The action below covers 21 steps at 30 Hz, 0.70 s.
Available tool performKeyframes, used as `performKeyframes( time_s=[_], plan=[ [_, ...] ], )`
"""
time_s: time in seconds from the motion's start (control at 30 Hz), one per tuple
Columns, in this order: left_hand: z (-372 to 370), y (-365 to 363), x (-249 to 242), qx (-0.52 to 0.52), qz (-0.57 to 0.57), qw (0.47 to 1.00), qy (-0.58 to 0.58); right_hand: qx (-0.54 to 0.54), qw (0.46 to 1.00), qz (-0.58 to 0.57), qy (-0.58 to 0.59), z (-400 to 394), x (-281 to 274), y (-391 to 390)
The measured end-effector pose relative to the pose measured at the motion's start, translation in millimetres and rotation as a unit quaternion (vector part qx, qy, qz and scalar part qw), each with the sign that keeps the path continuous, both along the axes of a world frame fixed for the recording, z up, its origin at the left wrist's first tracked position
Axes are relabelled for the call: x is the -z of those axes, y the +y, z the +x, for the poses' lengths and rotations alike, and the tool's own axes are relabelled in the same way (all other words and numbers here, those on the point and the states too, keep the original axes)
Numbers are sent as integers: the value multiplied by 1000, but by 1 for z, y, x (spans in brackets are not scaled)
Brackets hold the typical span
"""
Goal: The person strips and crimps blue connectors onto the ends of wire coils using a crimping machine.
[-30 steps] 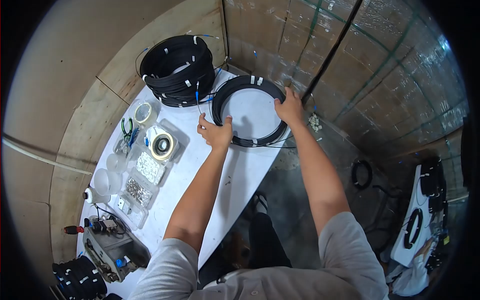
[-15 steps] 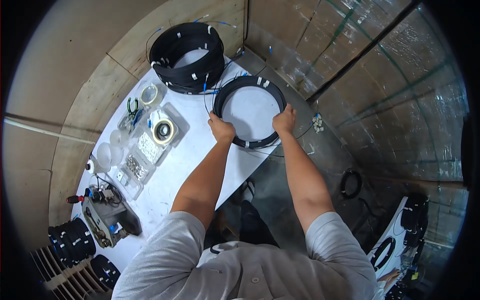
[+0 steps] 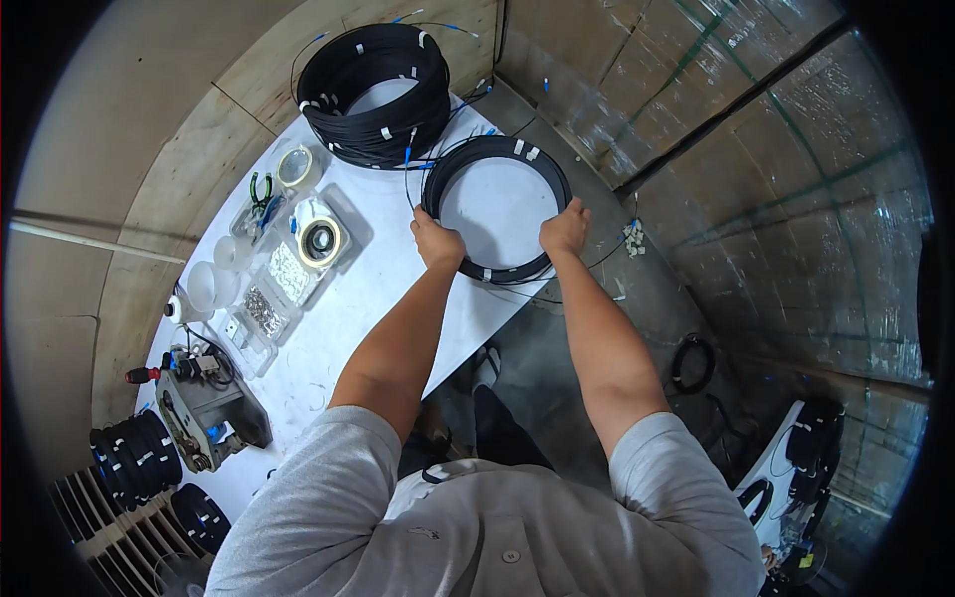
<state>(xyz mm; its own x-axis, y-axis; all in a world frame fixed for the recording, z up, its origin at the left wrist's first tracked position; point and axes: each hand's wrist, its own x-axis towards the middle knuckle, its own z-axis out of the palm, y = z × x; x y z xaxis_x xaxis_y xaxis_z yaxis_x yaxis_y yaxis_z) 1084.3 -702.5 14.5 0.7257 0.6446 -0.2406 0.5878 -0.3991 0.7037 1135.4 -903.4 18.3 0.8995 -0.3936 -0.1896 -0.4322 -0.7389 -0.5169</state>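
Note:
Between both hands is a coil of black fiber-optic cable (image 3: 545, 171), bound with white ties and lying at the edge of the white table. My left hand (image 3: 438, 241) has its fingers wrapped round the coil's left side. On the opposite side, my right hand (image 3: 565, 229) grips the ring, fingers closed. Loose cable ends with blue connectors (image 3: 408, 154) stick out at the coil's upper left. Just behind stands a tall stack of similar black coils (image 3: 373, 134), also with white ties.
Left on the white table (image 3: 348, 328) sit tape rolls (image 3: 320, 242), clear boxes of small parts (image 3: 264, 313), green-handled cutters (image 3: 261, 189) and a metal device (image 3: 214, 418). More coils (image 3: 134, 458) lie lower left. Wrapped cartons (image 3: 776, 179) rise at right; another coil (image 3: 693, 363) lies on the floor.
The camera view has shifted slightly, so the table things sit a little differently in the picture. Both hands keep their hold on the coil, which stays in about the same place.

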Motion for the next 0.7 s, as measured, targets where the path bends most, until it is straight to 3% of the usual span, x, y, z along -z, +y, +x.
performKeyframes(
  time_s=[0.37, 0.47, 0.6, 0.63, 0.7],
  plan=[
    [0, 7, 19, -9, 8, 994, -106, 20, 999, 44, -16, -3, -10, -1],
    [-20, 1, 6, -27, -15, 995, -100, 18, 999, 12, -34, -18, -23, -1],
    [-47, 7, -16, -36, -20, 994, -105, -22, 987, 121, -106, -28, -30, -7],
    [-55, 9, -24, -37, 1, 991, -129, -31, 976, 175, -126, -33, -36, -6],
    [-70, 15, -42, -37, 4, 979, -200, -46, 970, 156, -183, -43, -51, 1]
  ],
)
